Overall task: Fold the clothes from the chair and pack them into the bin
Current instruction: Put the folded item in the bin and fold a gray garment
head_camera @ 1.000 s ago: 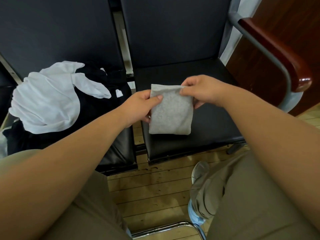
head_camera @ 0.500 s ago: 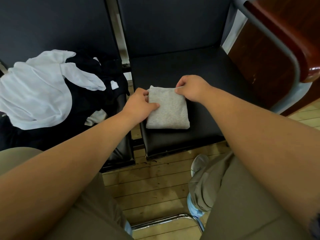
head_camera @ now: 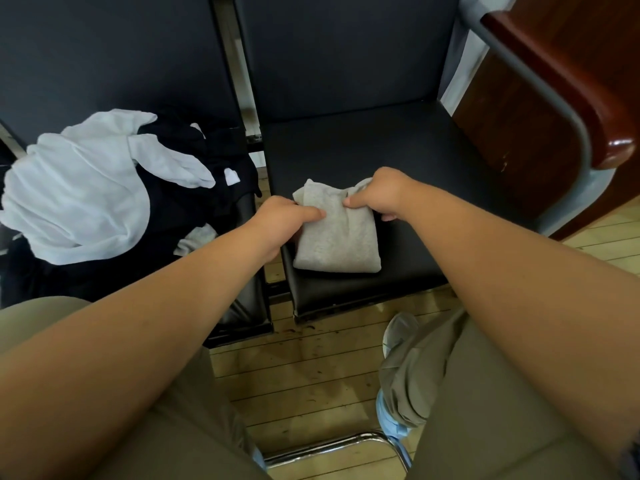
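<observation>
Gripping the folded grey garment (head_camera: 336, 237) at its far end: left hand (head_camera: 284, 220) curled on the left edge, thumb on top; right hand (head_camera: 381, 192) pinching the far right corner. It lies on the right chair seat (head_camera: 415, 157), front-left. The far edge looks bunched, though that's hard to tell. Square that edge and press it flat before lifting. The white garment (head_camera: 79, 195) is unfolded on the left chair; no bin in view.

The left hand (head_camera: 284, 220) and right hand (head_camera: 381, 192) are bare, and so are both forearms (head_camera: 138, 341). The person wears loose greenish-brown trousers (head_camera: 485, 393) that bunch in folds near the foot. A grey shoe tip (head_camera: 398, 327) shows there, with a light blue piece (head_camera: 389, 419), maybe a shoe cover.
</observation>
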{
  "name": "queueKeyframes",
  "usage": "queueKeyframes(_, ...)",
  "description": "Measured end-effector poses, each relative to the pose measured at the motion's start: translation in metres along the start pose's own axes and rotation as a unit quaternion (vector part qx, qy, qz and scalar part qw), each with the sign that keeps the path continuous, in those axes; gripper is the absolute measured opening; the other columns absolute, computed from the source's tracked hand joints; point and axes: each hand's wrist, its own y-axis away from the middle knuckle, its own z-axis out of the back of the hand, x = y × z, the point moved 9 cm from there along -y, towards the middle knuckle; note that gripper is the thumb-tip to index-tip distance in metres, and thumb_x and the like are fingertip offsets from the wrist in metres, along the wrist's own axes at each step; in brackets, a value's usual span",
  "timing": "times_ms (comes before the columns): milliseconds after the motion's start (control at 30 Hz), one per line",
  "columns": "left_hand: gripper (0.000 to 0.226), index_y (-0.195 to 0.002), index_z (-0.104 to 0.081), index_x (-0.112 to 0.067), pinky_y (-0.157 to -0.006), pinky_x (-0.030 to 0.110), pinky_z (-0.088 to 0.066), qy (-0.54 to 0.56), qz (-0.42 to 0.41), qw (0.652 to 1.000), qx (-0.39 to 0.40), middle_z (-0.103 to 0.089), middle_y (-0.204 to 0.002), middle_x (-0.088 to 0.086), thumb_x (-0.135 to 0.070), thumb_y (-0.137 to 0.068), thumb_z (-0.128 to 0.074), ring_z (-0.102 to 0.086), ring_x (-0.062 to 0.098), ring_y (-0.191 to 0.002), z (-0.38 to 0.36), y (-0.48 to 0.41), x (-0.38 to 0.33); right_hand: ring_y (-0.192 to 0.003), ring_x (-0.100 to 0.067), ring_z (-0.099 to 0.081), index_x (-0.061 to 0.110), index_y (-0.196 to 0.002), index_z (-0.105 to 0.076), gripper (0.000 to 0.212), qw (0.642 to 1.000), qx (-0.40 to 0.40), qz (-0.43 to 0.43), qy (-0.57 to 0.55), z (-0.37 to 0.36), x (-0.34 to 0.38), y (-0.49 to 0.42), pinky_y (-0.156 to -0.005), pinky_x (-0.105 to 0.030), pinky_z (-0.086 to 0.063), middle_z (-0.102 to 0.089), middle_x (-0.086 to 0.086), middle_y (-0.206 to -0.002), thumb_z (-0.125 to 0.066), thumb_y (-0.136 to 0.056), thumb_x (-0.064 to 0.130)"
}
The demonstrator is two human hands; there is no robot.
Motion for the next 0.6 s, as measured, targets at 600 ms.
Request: queueKeyframes(600, 0.028, -0.130, -0.069, -0.027, -0.073, 0.017, -0.057, -0.030, -0.244, 0.968, 0.057, -0.078, -0.113, -0.010, -0.036, -0.103, -0.068, -0.074, -0.001, -0.096, -0.126, 0.122, -0.206, -0.078, -0.018, -0.065, 0.025, -0.118, -0.067, 0.025, 0.899, -0.273, 0.042, -0.341, 0.176, -0.068, 0.211, -0.072, -0.038, -0.063, -0.069, -0.004, -0.093, -0.075, -0.095, 0.020)
